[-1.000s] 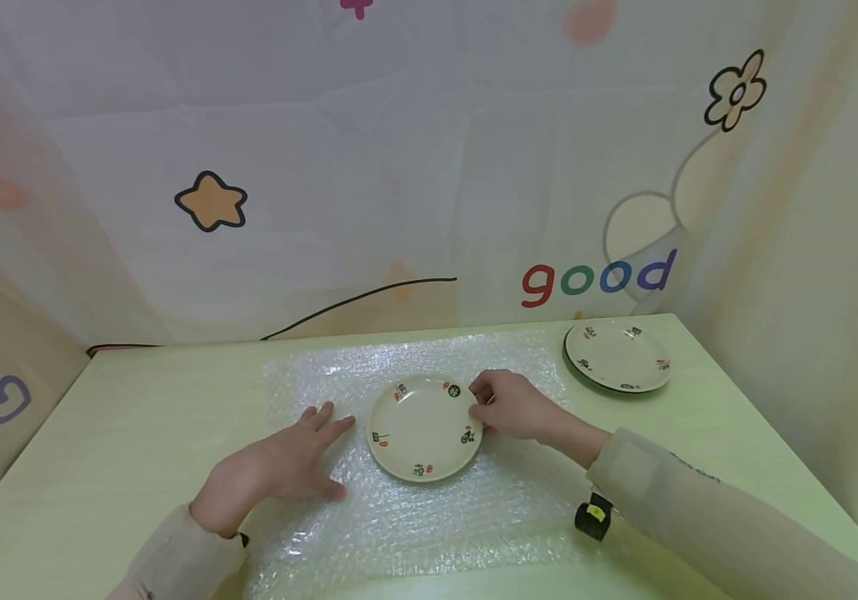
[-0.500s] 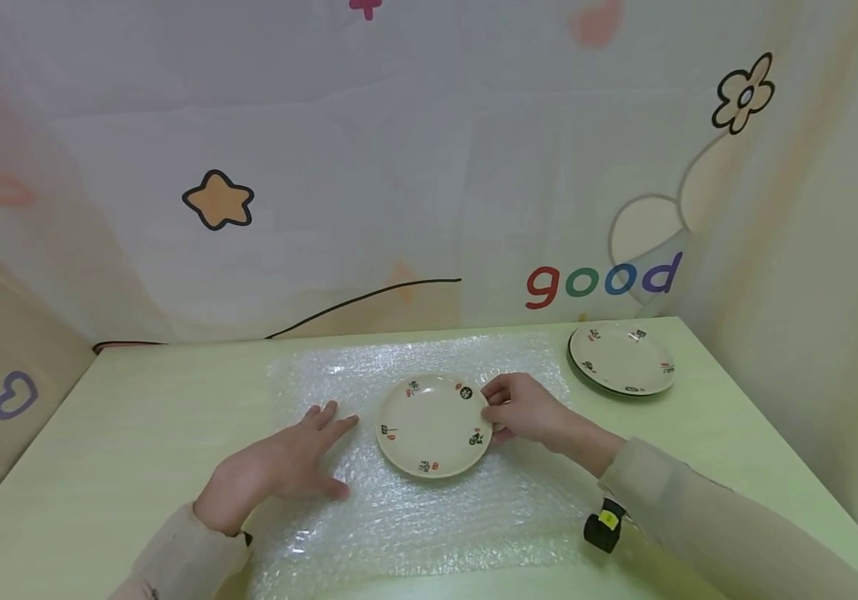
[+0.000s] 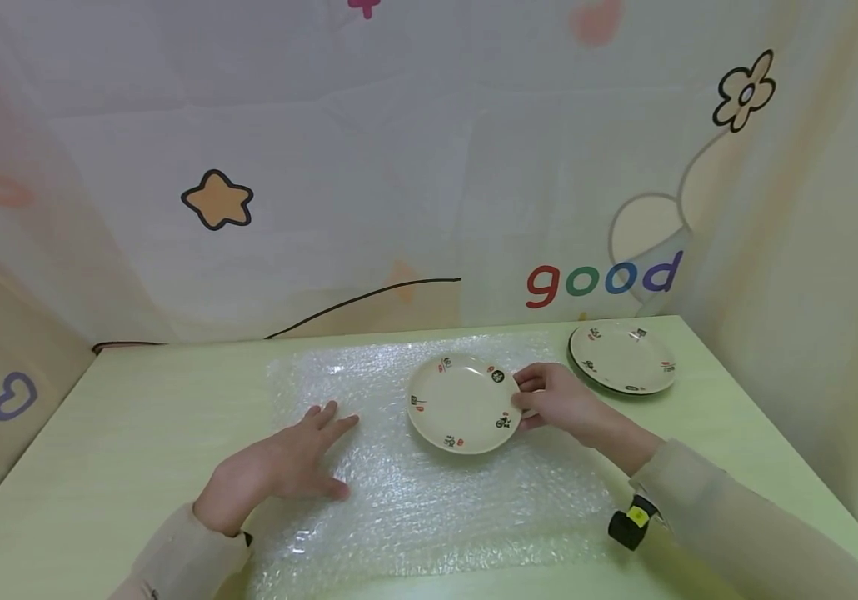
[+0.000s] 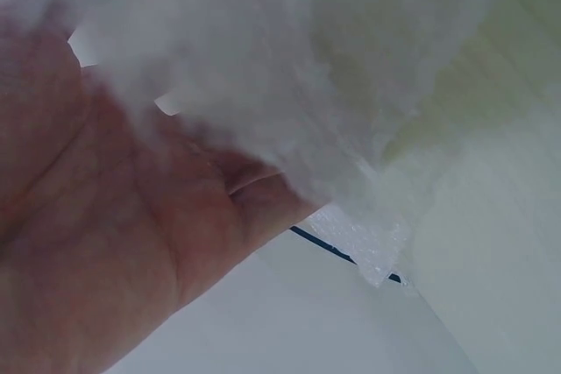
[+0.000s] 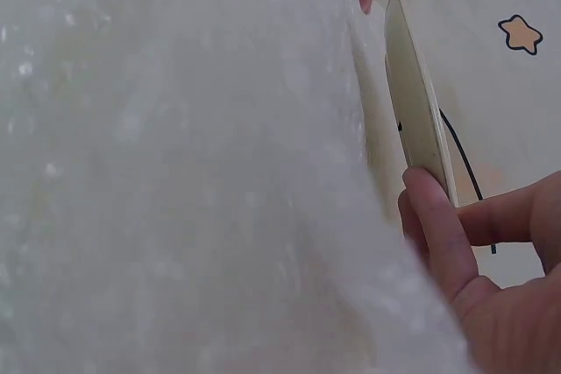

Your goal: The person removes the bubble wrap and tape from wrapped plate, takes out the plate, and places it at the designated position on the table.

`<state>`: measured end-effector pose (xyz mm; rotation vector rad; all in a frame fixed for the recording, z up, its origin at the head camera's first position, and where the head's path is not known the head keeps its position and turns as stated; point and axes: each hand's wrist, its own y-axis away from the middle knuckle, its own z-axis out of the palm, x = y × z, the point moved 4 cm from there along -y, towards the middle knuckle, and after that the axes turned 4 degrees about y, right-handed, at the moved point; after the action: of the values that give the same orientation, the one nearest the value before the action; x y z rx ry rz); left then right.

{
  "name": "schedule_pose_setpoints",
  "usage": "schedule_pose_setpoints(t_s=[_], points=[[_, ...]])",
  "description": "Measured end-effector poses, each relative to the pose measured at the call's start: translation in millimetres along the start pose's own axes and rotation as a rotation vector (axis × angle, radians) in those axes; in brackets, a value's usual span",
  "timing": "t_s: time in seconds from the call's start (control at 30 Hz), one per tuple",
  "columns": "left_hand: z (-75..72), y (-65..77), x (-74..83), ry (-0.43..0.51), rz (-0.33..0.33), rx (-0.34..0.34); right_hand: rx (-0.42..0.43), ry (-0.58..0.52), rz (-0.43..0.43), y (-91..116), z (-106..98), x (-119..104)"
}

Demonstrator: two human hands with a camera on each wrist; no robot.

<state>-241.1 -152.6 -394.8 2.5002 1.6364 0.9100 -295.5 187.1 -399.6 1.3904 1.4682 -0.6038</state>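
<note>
My right hand pinches the right rim of a cream plate that has small red and black drawings round its edge. In the right wrist view the plate shows edge-on, raised off the bubble wrap, with thumb and fingers on opposite faces. Spread on the table is a clear sheet of bubble wrap, beneath the plate. My left hand rests at the left part of the wrap, its fingers spread and nothing held. In the left wrist view the left palm shows beside blurred wrap.
Toward the back right corner of the pale green table stands a stack of similar plates, off the wrap. A printed curtain hangs behind the table and along both sides.
The right hand has carried the plate to the right and back, toward the stack, and the plate has lifted off the wrap. My left hand has stayed in place.
</note>
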Motion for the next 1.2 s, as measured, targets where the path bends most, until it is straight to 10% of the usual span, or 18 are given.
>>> schedule_pose_setpoints(t_s=[1.2], points=[[0.6,1.5,-0.1,0.01,0.01,-0.001,0.163,-0.163,0.015,25,-87,39]])
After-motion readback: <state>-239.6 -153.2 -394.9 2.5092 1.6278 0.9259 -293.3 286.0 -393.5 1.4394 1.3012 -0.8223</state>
